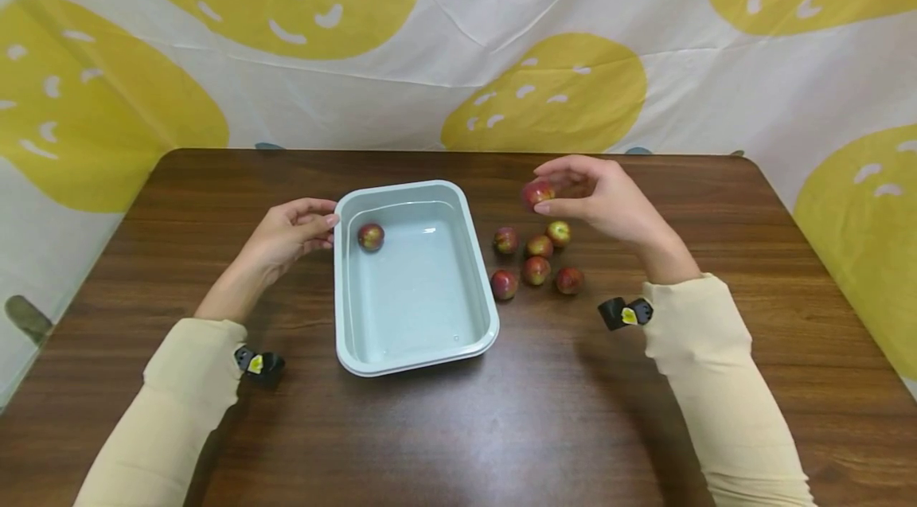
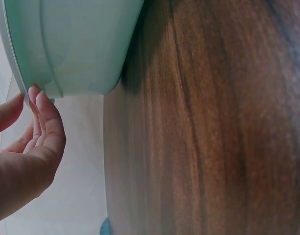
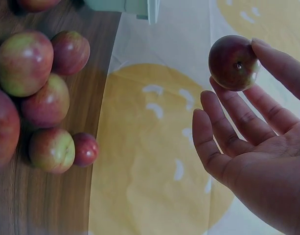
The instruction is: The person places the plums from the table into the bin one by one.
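Note:
My right hand [image 1: 598, 196] hovers above the table right of the tray and pinches a small red apple [image 1: 537, 193] between thumb and fingertips. The right wrist view shows that apple [image 3: 233, 62] at the tips of the right hand's fingers [image 3: 223, 127]. Below it, several small red-green apples [image 1: 533, 260] lie in a cluster on the wooden table [image 1: 573, 411]. One apple [image 1: 370, 236] sits inside the pale green tray [image 1: 415, 189], near its far left corner. My left hand [image 1: 297, 224] rests at the tray's left rim, straight fingertips [image 2: 42, 105] touching the tray [image 2: 76, 44].
The table's far edge meets a white and yellow cloth backdrop [image 1: 458, 53]. The loose apples [image 3: 37, 93] lie close to the tray's right wall. Bare wood stretches in front of the tray and to the far right.

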The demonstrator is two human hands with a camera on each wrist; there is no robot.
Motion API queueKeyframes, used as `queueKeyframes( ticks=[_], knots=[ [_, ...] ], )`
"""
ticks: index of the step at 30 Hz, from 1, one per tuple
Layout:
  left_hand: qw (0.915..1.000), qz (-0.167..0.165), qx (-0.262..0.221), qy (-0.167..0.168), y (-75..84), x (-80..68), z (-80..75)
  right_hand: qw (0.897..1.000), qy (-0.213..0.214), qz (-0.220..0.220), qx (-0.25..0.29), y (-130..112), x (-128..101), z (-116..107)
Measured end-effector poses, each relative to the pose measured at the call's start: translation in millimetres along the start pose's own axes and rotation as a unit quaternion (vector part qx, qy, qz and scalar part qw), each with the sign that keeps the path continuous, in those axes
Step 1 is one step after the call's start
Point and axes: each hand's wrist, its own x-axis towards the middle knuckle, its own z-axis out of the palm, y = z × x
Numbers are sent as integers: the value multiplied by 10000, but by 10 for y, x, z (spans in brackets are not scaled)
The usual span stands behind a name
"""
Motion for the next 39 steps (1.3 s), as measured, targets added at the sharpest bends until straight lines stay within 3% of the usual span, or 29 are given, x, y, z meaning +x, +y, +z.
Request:
queueKeyframes(
  ticks=[15, 29, 39],
  knots=[
    [10000, -20, -17, 3, 2, 1, -4, 9992, -328, -229, -84, -193, 113, 141],
    [10000, -23, 10, 92, -12, 18, -21, 9973, -629, -260, 262, -238, 166, 308],
    [9999, -83, 50, 84, 18, 4, -26, 9961, -812, -253, 227, -277, 194, 437]
  ],
)
